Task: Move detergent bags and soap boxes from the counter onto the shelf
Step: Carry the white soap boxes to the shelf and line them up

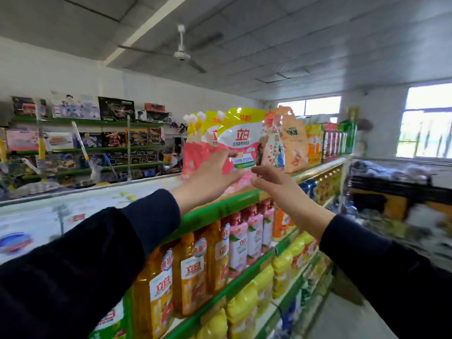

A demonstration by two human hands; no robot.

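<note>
The pink and yellow detergent bag (241,145) stands on the top shelf (220,209), foremost in its row. The left hand (210,172) lies flat against its front, likely to steady it; the right hand (269,177), just beside the bag, hovers with fingers relaxed, holding nothing.

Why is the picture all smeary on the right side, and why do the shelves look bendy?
Head view: the right edge by the windows is streaked with motion blur, while the pink detergent bag between the left hand and right hand stays fairly sharp. The wide-angle lens bends the shelf, and the windows glare white.
</note>
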